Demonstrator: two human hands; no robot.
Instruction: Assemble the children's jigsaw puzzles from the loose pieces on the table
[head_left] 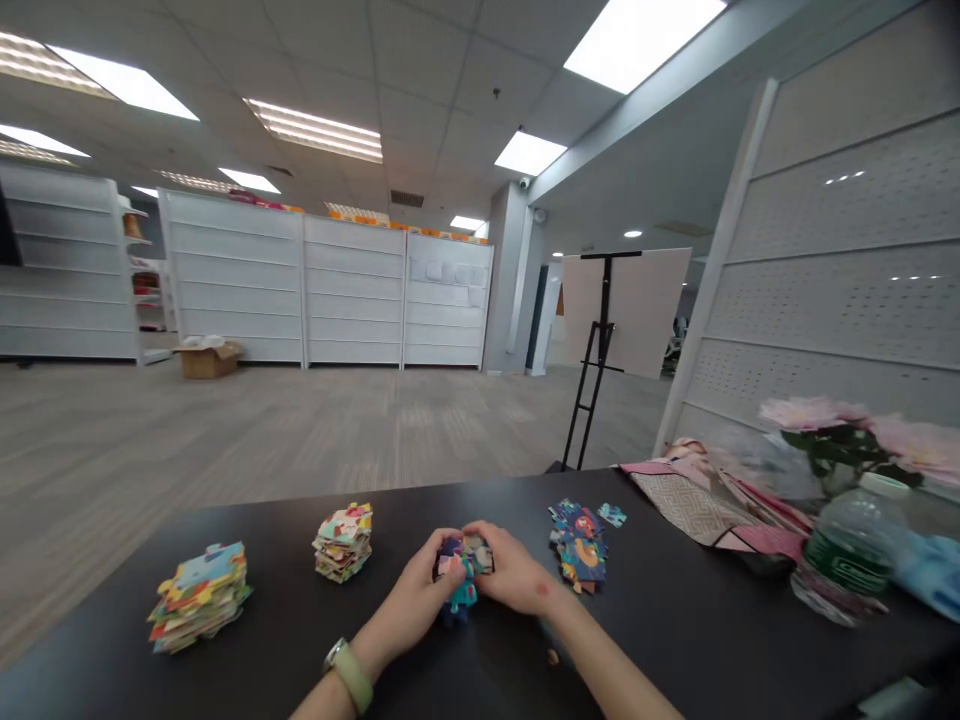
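left hand (420,598) and right hand (516,580) clamp together on a small stack of puzzle pieces (466,562) at the near middle of the dark table (675,620) — light, stiff cardboard by the look, likely to slide apart unless squeezed by its edges. a loose pile (577,545) lies near on the right — two taller stacks (343,542) on the left.

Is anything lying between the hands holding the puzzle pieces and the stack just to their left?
Nothing visible does. The left hand and right hand both clasp the puzzle pieces, and only bare table shows between them and that stack.
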